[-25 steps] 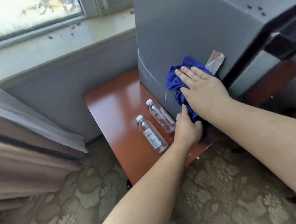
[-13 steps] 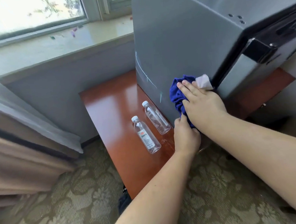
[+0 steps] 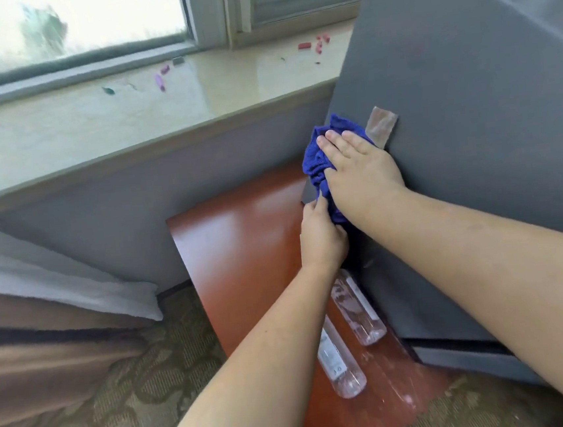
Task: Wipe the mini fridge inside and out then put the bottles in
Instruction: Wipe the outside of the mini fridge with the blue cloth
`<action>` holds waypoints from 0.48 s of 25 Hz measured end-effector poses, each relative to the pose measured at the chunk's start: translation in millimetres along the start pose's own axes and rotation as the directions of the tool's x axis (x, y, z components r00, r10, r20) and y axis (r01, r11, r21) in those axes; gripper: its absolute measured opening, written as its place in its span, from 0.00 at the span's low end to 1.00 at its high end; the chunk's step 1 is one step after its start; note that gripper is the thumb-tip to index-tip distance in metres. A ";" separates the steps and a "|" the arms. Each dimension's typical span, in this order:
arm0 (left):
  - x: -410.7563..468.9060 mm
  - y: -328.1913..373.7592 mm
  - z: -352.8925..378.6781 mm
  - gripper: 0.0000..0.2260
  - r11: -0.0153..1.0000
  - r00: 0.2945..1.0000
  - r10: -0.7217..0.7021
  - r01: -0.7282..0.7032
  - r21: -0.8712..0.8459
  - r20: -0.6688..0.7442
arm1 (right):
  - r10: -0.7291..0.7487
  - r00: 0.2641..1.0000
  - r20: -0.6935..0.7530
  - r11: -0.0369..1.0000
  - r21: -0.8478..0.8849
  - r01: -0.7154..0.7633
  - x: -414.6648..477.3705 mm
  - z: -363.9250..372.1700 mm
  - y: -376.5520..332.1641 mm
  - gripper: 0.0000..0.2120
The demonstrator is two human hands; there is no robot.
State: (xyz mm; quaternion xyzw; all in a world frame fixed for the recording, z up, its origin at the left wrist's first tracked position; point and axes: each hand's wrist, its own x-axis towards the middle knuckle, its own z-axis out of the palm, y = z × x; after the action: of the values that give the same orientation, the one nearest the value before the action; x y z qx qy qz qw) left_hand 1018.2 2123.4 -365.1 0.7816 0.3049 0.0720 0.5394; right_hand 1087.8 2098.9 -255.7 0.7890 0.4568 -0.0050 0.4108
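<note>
Red tabletop (image 3: 242, 251): right hand (image 3: 358, 171) fingers flat on cloth (image 3: 316, 165) at fridge (image 3: 471, 126) edge; left hand (image 3: 323, 236) pinches cloth.

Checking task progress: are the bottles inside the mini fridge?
No, the near bottle and the far bottle both lie on the wooden table, outside the mini fridge.

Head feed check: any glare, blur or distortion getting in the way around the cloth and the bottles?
Head view: the window is blown out white, and a pale sheen lies on the table top. Head view: mild blur overall, so labels on the bottles are unreadable. Head view: wide-angle bending tilts the fridge and windowsill. The cloth under the right hand shows well.
</note>
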 end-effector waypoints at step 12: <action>93.4 -59.9 -1.5 0.22 0.983 0.988 -0.155 0.153 -0.100 -0.007 | -0.065 0.998 -0.004 0.997 -0.043 0.065 86.4 18.7 -34.5 0.26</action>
State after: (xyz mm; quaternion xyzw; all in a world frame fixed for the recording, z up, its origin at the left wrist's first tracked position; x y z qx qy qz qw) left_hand 1068.8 2190.3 -437.8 0.7273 0.3646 0.0511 0.5793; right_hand 1120.1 2157.1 -323.4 0.7648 0.4834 -0.0062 0.4259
